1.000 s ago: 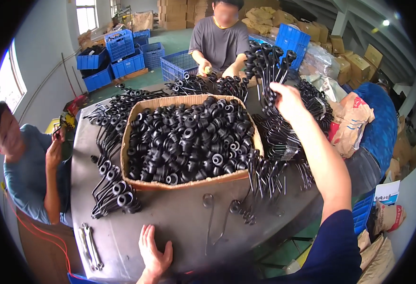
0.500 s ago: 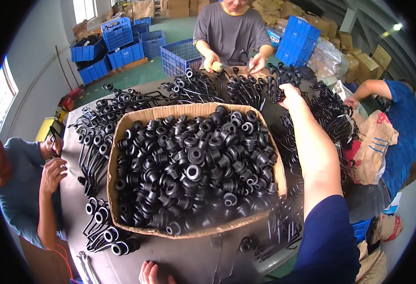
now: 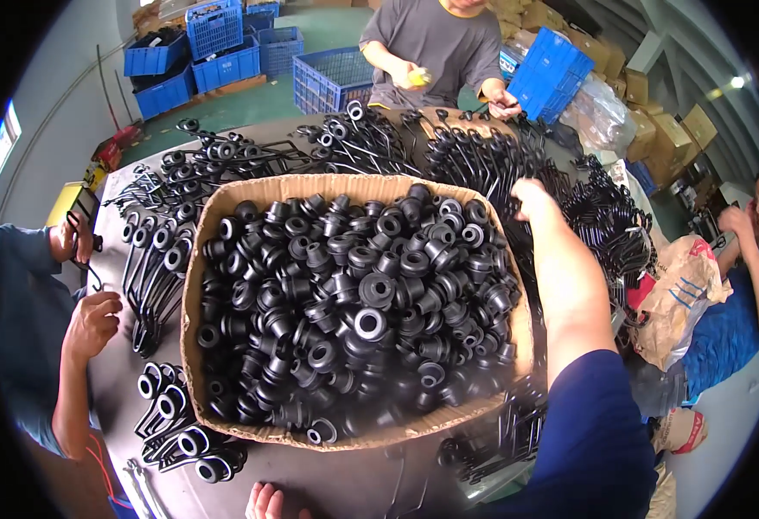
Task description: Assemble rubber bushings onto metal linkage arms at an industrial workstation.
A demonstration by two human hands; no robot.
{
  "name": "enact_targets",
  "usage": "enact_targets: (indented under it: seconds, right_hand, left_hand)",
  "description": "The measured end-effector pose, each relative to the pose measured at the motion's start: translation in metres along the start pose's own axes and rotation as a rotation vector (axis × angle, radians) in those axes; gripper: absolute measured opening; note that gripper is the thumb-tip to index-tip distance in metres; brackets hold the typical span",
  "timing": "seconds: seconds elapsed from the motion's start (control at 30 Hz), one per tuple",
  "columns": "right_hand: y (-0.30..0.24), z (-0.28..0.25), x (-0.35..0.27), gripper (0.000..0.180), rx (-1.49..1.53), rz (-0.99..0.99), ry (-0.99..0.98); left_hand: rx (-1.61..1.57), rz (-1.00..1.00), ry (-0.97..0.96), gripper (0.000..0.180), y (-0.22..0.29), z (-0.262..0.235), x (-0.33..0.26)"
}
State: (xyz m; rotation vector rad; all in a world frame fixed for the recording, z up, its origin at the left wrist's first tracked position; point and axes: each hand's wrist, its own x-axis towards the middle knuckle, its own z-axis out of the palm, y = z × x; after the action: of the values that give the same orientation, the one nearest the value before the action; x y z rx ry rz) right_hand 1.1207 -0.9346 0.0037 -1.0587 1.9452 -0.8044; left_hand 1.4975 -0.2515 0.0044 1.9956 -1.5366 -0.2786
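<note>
My right hand (image 3: 532, 200) reaches past the carton's right wall with its fingers curled in, beside a heap of black bent metal rods (image 3: 600, 221). If it holds anything, I cannot make it out. My left hand (image 3: 264, 502) shows only its fingers at the lower edge, resting on the grey table (image 3: 310, 476). Between my arms sits an open cardboard box (image 3: 191, 346) full of black rubber bushings (image 3: 371, 324). Rods with bushings fitted on their ends (image 3: 475, 156) lie in a row beyond it. More such rods (image 3: 172, 406) lie at its near left.
A co-worker at left holds a black rod (image 3: 94, 275). Across the table, another person holds a yellow object (image 3: 419, 77). A third person sits at right beside a brown paper sack (image 3: 678, 294). Blue crates (image 3: 332, 78) stand on the floor behind. Loose rods (image 3: 500, 437) lie near my right sleeve.
My right hand has drawn back and lower, away from the upright bundle of rods, which now lies among the others. The person across has raised both hands; the one at right has lifted an arm.
</note>
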Motion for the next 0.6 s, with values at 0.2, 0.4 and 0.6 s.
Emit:
enact_targets:
  seconds: [0.2,0.4,0.6]
  right_hand:
    - [0.018,-0.003,-0.026,0.027,-0.316,-0.158,0.371]
    - [-0.091,-0.028,-0.154,0.037,-0.533,-0.497,0.401]
    - [-0.099,-0.058,-0.274,0.042,-0.373,-1.082,0.1]
  left_hand:
    - [-0.002,0.074,0.007,0.052,-0.001,0.001,0.008]
    - [0.056,0.138,0.053,0.046,0.002,-0.003,0.006]
    - [-0.029,0.157,0.053,0.057,-0.018,0.021,-0.007]
